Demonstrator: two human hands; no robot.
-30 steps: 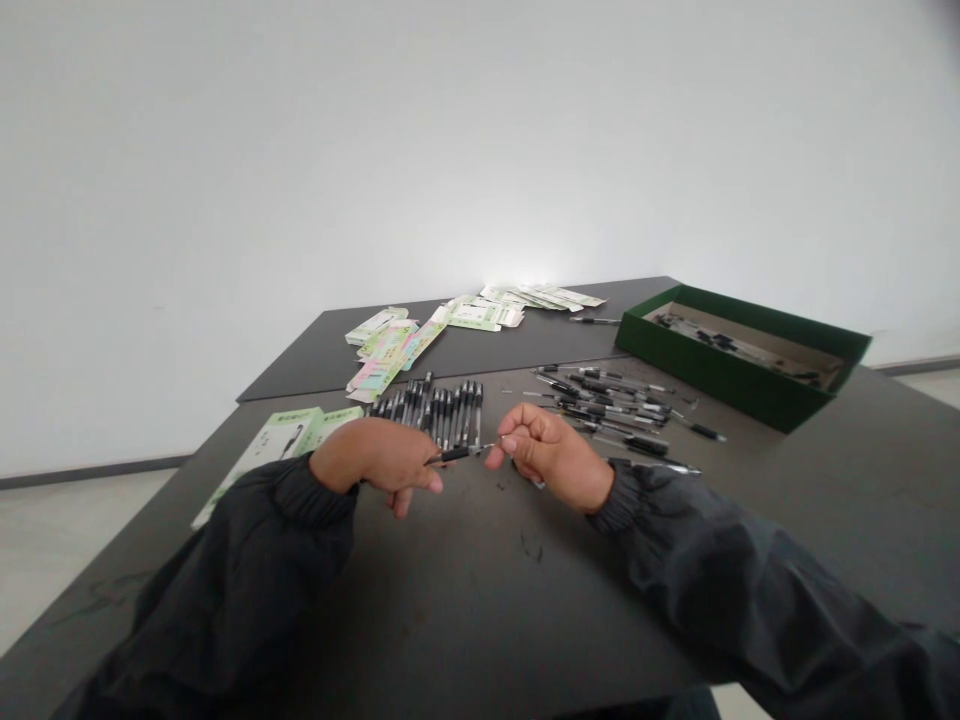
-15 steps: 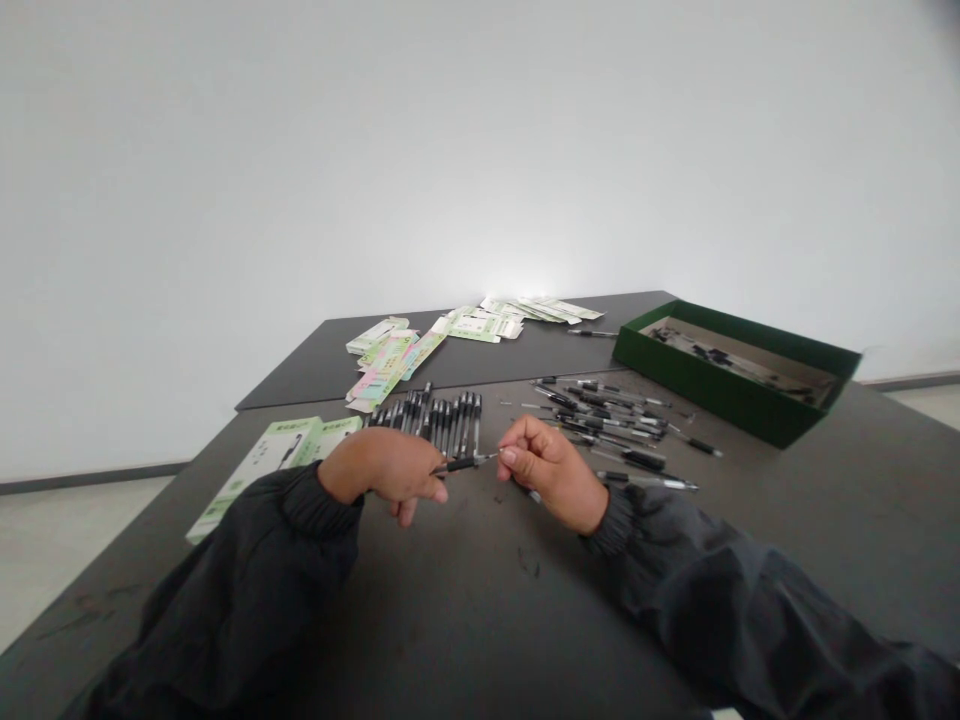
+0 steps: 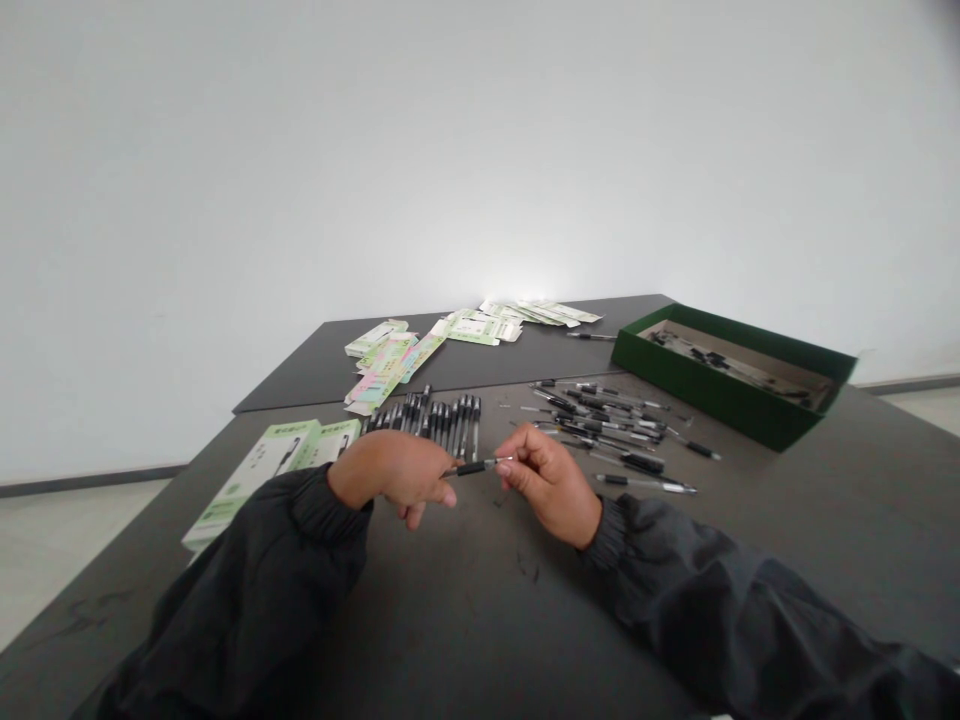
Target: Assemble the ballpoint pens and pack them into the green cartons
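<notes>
My left hand [image 3: 401,475] is closed round a gel pen [image 3: 472,468], with the pen's black grip and tip sticking out to the right. At that tip, the thumb and forefinger of my right hand [image 3: 551,480] are pinched together; any small part between them is too fine to make out. The pen lies nearly level above the dark table. Just behind my left hand is a row of capped black pens [image 3: 454,425] laid side by side. Beyond my right hand spreads a loose heap of pens and pen parts [image 3: 600,415].
A green open box [image 3: 697,385] with pen parts inside stands at the right. Green-and-white pen cartons [image 3: 255,470] lie by my left forearm. Flattened cartons [image 3: 390,365] are scattered along the back of the table [image 3: 465,610]. One long clear pen [image 3: 646,484] lies right of my right hand.
My hands have come a little closer together, and the right fingers now meet the pen's tip. A dark piece that showed under my right hand is no longer visible.
</notes>
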